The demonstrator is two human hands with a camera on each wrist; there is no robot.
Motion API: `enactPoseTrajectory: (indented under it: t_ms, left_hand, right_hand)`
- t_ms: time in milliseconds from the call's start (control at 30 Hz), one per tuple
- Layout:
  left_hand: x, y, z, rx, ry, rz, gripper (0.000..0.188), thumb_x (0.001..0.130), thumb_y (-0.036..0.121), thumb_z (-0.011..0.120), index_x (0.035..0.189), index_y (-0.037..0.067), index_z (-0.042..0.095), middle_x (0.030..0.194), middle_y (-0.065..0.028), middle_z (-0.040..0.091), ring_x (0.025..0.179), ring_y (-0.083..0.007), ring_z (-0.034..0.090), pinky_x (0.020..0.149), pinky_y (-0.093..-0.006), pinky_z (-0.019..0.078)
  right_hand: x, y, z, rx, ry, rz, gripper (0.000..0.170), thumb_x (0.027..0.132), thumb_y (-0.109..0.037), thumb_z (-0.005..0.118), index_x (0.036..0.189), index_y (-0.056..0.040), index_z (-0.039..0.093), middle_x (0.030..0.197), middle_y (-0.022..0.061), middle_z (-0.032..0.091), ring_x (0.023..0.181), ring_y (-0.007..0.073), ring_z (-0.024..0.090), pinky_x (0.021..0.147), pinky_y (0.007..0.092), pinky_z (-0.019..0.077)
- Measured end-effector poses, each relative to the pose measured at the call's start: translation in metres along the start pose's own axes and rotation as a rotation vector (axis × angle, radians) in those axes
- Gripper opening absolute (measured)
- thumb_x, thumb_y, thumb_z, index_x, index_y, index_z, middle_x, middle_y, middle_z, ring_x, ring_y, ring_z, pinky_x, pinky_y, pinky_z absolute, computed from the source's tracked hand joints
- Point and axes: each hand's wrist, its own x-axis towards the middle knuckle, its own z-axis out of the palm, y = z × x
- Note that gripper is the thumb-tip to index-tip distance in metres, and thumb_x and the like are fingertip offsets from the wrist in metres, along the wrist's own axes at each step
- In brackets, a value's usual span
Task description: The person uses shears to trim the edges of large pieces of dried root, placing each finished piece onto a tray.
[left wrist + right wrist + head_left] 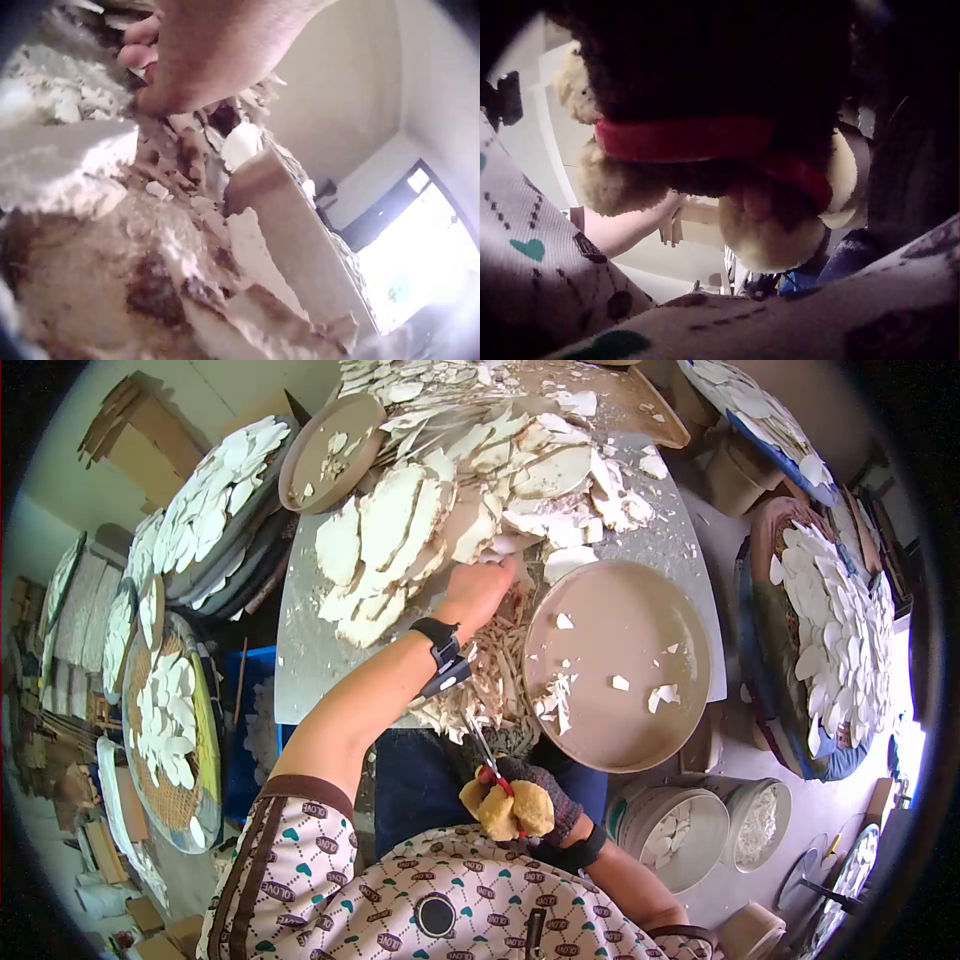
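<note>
Scissors, metal with red handles [503, 784], are in the dark-gloved right hand [556, 800]. Bare left hand [479, 595] is among flat, rough-edged white pieces [395, 520] on the grey worktop [308, 670]; can't tell its grip. Probably picking stage, so next move needs one brought to the scissors.

Red tool handles [682, 139]; off-white slabs [400, 520]; tan tray [630, 625]; pale shirt [385, 905] patterned teal, brown.
</note>
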Motion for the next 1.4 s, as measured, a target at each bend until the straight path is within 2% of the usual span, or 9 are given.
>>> enactPoseTrajectory:
  t_ms: [267, 367, 567, 667, 867, 933, 1100, 1300, 1400]
  left_hand:
    - [-0.044, -0.003, -0.018, -0.122, 0.027, 0.018, 0.008, 0.077, 0.011, 0.052, 0.081, 0.005, 0.055, 0.066, -0.0139, 0.060, 0.060, -0.0319, 0.059, 0.054, -0.0430, 0.0453]
    - [-0.050, 0.008, -0.047, -0.429, 0.012, -0.078, 0.011, 0.076, 0.013, 0.056, 0.084, 0.005, 0.058, 0.069, -0.0121, 0.062, 0.060, -0.0299, 0.059, 0.055, -0.0404, 0.0454]
    - [0.053, -0.008, -0.109, -0.698, 0.193, -0.059, 0.020, 0.074, 0.012, 0.056, 0.090, 0.008, 0.067, 0.075, -0.0135, 0.065, 0.067, -0.0256, 0.063, 0.062, -0.0347, 0.0486]
    - [0.130, -0.024, -0.108, -0.539, 0.188, -0.072, 0.028, 0.072, 0.011, 0.055, 0.098, 0.009, 0.065, 0.083, -0.0151, 0.065, 0.074, -0.0263, 0.063, 0.068, -0.0342, 0.0490]
    - [0.237, -0.034, -0.058, -0.092, 0.004, -0.037, 0.065, 0.064, 0.019, 0.063, 0.126, 0.026, 0.043, 0.120, -0.0175, 0.052, 0.111, -0.0372, 0.048, 0.091, -0.0499, 0.0374]
    - [0.239, -0.027, -0.063, -0.028, -0.058, -0.058, 0.067, 0.064, 0.020, 0.062, 0.128, 0.023, 0.042, 0.116, -0.0200, 0.052, 0.110, -0.0375, 0.047, 0.092, -0.0478, 0.0362]
    - [0.221, -0.020, -0.065, 0.003, -0.035, -0.005, 0.053, 0.070, 0.016, 0.061, 0.120, 0.023, 0.048, 0.117, -0.0191, 0.051, 0.108, -0.0363, 0.049, 0.091, -0.0466, 0.0361]
    - [0.168, -0.040, -0.080, -0.182, 0.304, 0.241, 0.047, 0.076, 0.018, 0.057, 0.120, 0.007, 0.047, 0.108, -0.0172, 0.057, 0.092, -0.0366, 0.055, 0.082, -0.0405, 0.0434]
    - [0.132, -0.048, -0.094, -0.849, 0.241, -0.035, 0.041, 0.080, 0.012, 0.059, 0.118, 0.001, 0.048, 0.101, -0.0127, 0.061, 0.081, -0.0247, 0.061, 0.074, -0.0351, 0.0492]
  right_hand:
    - [0.000, 0.010, 0.005, 0.367, 0.002, 0.208, 0.026, 0.083, -0.006, 0.056, 0.109, -0.0033, 0.055, 0.105, 0.0052, 0.058, 0.097, 0.0135, 0.054, 0.086, 0.0260, 0.0429]
    - [0.003, 0.015, 0.006, 0.457, -0.010, 0.226, 0.025, 0.083, -0.006, 0.057, 0.108, -0.0031, 0.055, 0.105, 0.0055, 0.057, 0.097, 0.0140, 0.054, 0.087, 0.0260, 0.0426]
    - [0.010, 0.053, -0.010, 1.069, -0.132, 0.336, 0.025, 0.081, -0.004, 0.059, 0.106, -0.0035, 0.055, 0.105, 0.0046, 0.056, 0.096, 0.0128, 0.053, 0.086, 0.0260, 0.0426]
    - [0.000, 0.015, -0.003, 0.446, -0.015, 0.117, 0.027, 0.079, -0.005, 0.061, 0.105, -0.0039, 0.054, 0.103, 0.0022, 0.056, 0.093, 0.0113, 0.054, 0.084, 0.0259, 0.0429]
    - [0.000, 0.012, -0.026, 0.124, -0.088, -0.100, 0.032, 0.080, -0.013, 0.064, 0.108, -0.0042, 0.052, 0.105, 0.0022, 0.054, 0.097, 0.0110, 0.051, 0.088, 0.0246, 0.0397]
    - [0.000, 0.031, -0.032, -0.068, -0.017, -0.115, 0.023, 0.085, -0.011, 0.057, 0.106, -0.0033, 0.053, 0.099, 0.0020, 0.054, 0.094, 0.0119, 0.052, 0.087, 0.0246, 0.0398]
    - [0.001, 0.034, -0.035, 0.139, -0.037, 0.015, 0.015, 0.086, -0.008, 0.053, 0.100, -0.0028, 0.053, 0.092, 0.0032, 0.054, 0.087, 0.0140, 0.053, 0.083, 0.0247, 0.0418]
    - [-0.002, 0.011, -0.028, 0.072, -0.069, -0.031, 0.019, 0.085, -0.006, 0.054, 0.104, -0.0028, 0.054, 0.095, 0.0047, 0.055, 0.090, 0.0143, 0.054, 0.082, 0.0241, 0.0429]
    - [-0.005, -0.007, -0.019, -0.127, -0.055, -0.178, 0.021, 0.085, -0.006, 0.054, 0.105, -0.0028, 0.054, 0.096, 0.0054, 0.056, 0.091, 0.0144, 0.055, 0.082, 0.0238, 0.0435]
